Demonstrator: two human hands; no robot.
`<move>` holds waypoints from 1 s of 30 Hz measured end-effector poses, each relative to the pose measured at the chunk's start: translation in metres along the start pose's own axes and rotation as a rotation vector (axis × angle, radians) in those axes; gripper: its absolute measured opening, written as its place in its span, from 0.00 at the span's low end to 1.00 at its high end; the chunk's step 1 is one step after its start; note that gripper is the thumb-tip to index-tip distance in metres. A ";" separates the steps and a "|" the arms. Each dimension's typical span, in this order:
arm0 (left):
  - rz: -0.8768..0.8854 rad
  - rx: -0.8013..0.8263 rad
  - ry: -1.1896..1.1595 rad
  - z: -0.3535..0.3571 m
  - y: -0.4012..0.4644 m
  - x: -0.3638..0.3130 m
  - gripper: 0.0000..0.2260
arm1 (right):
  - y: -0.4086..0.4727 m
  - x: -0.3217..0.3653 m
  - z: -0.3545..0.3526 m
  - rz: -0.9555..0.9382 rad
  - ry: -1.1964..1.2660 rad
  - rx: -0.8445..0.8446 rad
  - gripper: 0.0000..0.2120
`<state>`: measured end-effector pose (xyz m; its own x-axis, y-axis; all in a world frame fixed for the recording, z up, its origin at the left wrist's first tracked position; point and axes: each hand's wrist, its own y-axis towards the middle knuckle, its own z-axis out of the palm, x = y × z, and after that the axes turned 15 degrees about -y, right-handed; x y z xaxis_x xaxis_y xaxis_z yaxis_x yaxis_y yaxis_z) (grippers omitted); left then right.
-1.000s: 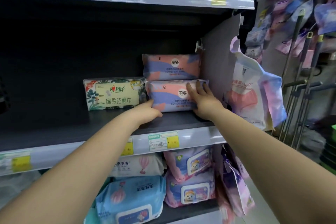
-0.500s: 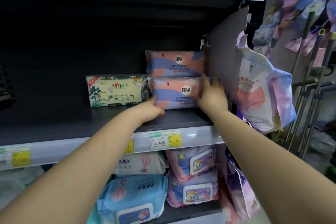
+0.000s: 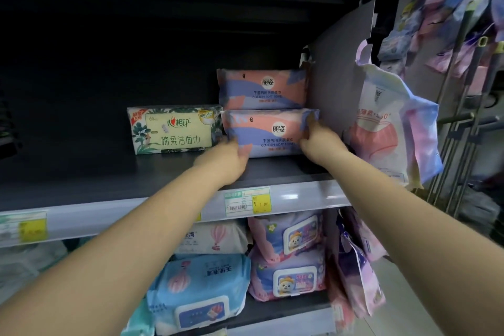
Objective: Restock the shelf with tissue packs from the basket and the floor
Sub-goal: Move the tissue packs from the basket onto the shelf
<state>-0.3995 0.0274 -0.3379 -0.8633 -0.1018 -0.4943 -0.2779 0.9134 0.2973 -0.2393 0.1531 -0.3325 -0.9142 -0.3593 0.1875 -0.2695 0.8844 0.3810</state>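
Pink-and-purple cotton towel pack [image 3: 268, 132] sits on shelf [image 3: 289, 196], under a matching pack [image 3: 263, 88]. Left hand [image 3: 229, 157] and right hand [image 3: 317, 139] clasp its ends. Green floral pack [image 3: 174, 129] alongside. Most of the shelf unfilled; restocking barely begun. Basket unseen.

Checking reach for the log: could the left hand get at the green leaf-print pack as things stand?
Probably yes: the left hand holds the lower pink pack, directly beside the green leaf-print pack, whose front is unobstructed.

Two pink-and-purple tissue packs [image 3: 266, 132] lie stacked on the dark shelf [image 3: 109, 172].
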 end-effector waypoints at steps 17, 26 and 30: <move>-0.274 0.463 0.195 0.213 -0.337 0.177 0.24 | -0.360 -0.049 0.236 -0.271 0.121 0.083 0.22; -0.756 0.562 0.187 0.264 -0.396 0.230 0.34 | -0.410 -0.060 0.286 -0.273 0.012 0.507 0.23; -0.922 0.426 0.236 0.278 -0.395 0.229 0.40 | -0.408 -0.054 0.283 -0.270 0.041 0.598 0.24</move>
<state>-0.3701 -0.2469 -0.7952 -0.4650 -0.8629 -0.1978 -0.7391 0.5013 -0.4499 -0.1658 -0.1034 -0.7546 -0.7821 -0.5921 0.1943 -0.6201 0.7706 -0.1474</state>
